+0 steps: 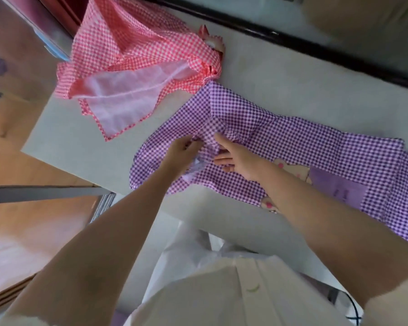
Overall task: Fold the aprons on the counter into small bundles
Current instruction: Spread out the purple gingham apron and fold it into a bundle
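A purple checked apron (280, 140) lies spread across the grey counter (85, 137), reaching from the middle to the right edge of the view. It has a plain purple pocket and cartoon patches near my right forearm. My left hand (181, 154) pinches a gathered fold of this apron near its left end. My right hand (233, 156) rests flat on the cloth just beside it, fingers straight. A pink checked apron (132, 48) lies crumpled at the far left of the counter, with its pale inner side turned up.
The counter's left end and near edge drop off to a wooden floor (33, 222). A dark strip (316, 45) runs along the counter's far side. A metal-faced appliance (21, 31) stands at the upper left. My white shirt fills the bottom.
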Demonstrator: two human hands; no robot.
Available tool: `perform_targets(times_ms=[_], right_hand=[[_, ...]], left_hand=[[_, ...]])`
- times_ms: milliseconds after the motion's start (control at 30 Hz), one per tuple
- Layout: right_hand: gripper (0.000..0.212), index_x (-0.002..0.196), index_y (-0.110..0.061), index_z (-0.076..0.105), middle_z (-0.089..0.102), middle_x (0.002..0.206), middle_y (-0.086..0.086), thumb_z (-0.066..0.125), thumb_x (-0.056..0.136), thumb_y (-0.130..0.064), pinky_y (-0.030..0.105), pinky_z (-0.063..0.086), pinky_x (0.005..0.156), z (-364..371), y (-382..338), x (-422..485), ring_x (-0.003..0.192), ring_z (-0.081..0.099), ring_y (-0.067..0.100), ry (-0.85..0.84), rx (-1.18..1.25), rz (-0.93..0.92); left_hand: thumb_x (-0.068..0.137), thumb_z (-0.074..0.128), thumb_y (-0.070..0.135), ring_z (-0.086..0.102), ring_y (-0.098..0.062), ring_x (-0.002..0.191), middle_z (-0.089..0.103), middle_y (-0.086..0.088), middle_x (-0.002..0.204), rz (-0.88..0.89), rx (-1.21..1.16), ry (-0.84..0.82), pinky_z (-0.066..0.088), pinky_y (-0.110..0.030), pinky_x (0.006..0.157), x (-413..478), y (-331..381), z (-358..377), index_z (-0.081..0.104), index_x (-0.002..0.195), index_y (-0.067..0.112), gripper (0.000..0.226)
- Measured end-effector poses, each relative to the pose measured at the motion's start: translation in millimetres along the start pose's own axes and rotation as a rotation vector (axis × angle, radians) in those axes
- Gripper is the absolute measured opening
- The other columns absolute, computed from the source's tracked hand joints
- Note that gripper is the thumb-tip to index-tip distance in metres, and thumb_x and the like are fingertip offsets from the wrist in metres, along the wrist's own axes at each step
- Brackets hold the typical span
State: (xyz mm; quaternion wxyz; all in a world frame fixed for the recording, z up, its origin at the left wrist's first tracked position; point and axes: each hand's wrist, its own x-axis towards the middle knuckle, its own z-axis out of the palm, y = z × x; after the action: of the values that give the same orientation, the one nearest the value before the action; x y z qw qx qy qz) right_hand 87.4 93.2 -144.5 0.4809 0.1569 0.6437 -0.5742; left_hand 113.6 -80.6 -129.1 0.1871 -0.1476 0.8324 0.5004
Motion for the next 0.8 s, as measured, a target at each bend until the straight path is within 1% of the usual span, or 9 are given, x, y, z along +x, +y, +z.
perform_targets(times_ms=[100,167,233,300,400,500,567,700,800], right_hand=[[0.017,0.106,-0.014,0.060,0.069,0.094,0.003,0.055,0.098,-0.027,0.027,0.054,0.078,-6.7,-17.8,6.7,0.087,0.065,0.019,0.099,0.140,-0.062],[0.016,0.085,-0.012,0.060,0.063,0.073,0.001,0.050,0.098,-0.011,0.025,0.048,0.059,-21.2,-31.8,4.4,0.065,0.060,0.013,0.220,0.175,-0.108],[0.018,0.086,-0.007,0.063,0.066,0.077,0.008,0.050,0.096,-0.015,0.030,0.048,0.066,-41.2,-42.0,-1.0,0.071,0.064,0.022,0.288,0.214,-0.080],[0.024,0.100,-0.003,0.067,0.070,0.097,0.017,0.054,0.094,-0.022,0.032,0.048,0.077,-58.9,-46.1,-5.0,0.088,0.065,0.028,0.383,0.091,-0.015],[0.029,0.111,-0.005,0.067,0.068,0.109,0.011,0.054,0.097,-0.028,0.031,0.049,0.086,-81.5,-33.1,-0.3,0.095,0.065,0.026,0.559,-0.173,0.102],[0.028,0.105,-0.008,0.069,0.070,0.103,0.018,0.052,0.098,-0.028,0.042,0.053,0.087,-88.7,-23.3,3.6,0.091,0.068,0.032,0.657,-0.149,0.168],[0.026,0.098,-0.008,0.068,0.070,0.092,0.018,0.050,0.098,-0.026,0.041,0.054,0.082,-81.4,-23.3,10.2,0.081,0.067,0.031,0.565,-0.130,0.185],[0.026,0.103,-0.006,0.069,0.074,0.095,0.015,0.049,0.097,-0.023,0.044,0.055,0.091,-54.6,-29.3,19.4,0.089,0.070,0.034,0.218,-0.195,0.163],[0.030,0.117,-0.008,0.064,0.072,0.104,0.009,0.055,0.095,-0.026,0.035,0.054,0.089,-43.4,-28.9,17.5,0.093,0.069,0.026,0.053,-0.378,0.164]], left_hand=[[0.100,0.049,0.019,0.058,-0.010,0.066,0.061,-0.001,0.071,-0.106,-0.137,-0.304,0.045,-0.022,0.067,19.2,28.6,-8.4,0.062,0.079,0.012,0.026],[0.104,0.039,0.024,0.069,-0.017,0.079,0.072,-0.006,0.080,-0.086,-0.176,-0.412,0.049,-0.027,0.088,36.7,36.2,-16.5,0.067,0.081,0.009,0.040],[0.104,0.038,0.027,0.069,-0.022,0.090,0.072,-0.011,0.096,-0.064,-0.112,-0.338,0.043,-0.036,0.103,56.9,31.7,-22.8,0.069,0.085,0.012,0.039],[0.098,0.050,0.027,0.058,-0.024,0.110,0.065,-0.007,0.116,0.020,0.316,-0.115,0.039,-0.043,0.107,73.8,15.8,-30.4,0.066,0.101,0.022,0.017],[0.084,0.069,0.033,0.035,-0.031,0.129,0.043,-0.010,0.139,-0.016,0.712,0.111,0.028,-0.046,0.109,81.5,-8.9,-43.8,0.048,0.131,0.019,0.053],[0.076,0.074,0.052,0.034,-0.034,0.130,0.039,-0.013,0.140,-0.132,0.804,0.064,0.029,-0.047,0.109,85.6,-27.6,-55.8,0.036,0.137,0.012,0.083],[0.074,0.075,0.057,0.038,-0.033,0.126,0.047,-0.012,0.136,-0.177,0.863,0.006,0.032,-0.045,0.106,85.9,-32.1,-58.0,0.042,0.135,0.011,0.083],[0.088,0.063,0.048,0.051,-0.027,0.107,0.065,-0.005,0.109,-0.189,0.811,-0.007,0.041,-0.041,0.099,82.8,-34.3,-52.8,0.070,0.104,0.019,0.033],[0.091,0.056,0.032,0.061,-0.024,0.077,0.066,-0.003,0.088,-0.165,0.710,0.149,0.054,-0.037,0.075,75.7,-30.7,-55.4,0.069,0.086,0.018,0.020]])
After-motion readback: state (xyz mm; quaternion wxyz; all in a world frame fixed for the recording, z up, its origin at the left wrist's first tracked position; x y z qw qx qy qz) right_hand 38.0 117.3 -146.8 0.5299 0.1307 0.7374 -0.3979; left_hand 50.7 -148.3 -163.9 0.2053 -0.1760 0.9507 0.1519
